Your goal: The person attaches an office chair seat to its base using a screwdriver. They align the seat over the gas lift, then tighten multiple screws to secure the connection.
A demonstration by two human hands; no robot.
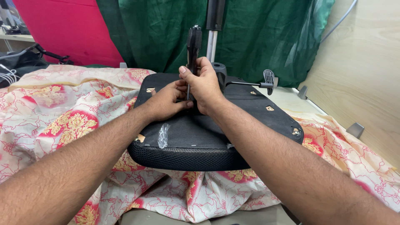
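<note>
The upturned chair seat (208, 137), black with a mesh edge, lies underside up at the centre of the frame on a floral cloth (62, 121) in red, cream and yellow. A screwdriver (193, 46) stands nearly upright over the seat's upper middle, its long axis vertical, its black handle at the top and its thin shaft running down between both hands to the seat's underside.

The right hand (206, 85) is wrapped around the lower handle and shaft, fingers closed firmly on the tool. The left hand (166, 102) lies just beside and below it, fingers pinched together at the foot of the shaft; whether they grip the shaft itself or a small fastener there cannot be told. The two hands touch. The tip is hidden behind the fingers.

A chrome post (212, 41) rises just behind the hands. A lever with a flat paddle end (268, 77) juts toward the right. A small clear plastic bag (163, 135) lies on the seat, nearer the left forearm. A green curtain (271, 37) hangs across the back.
</note>
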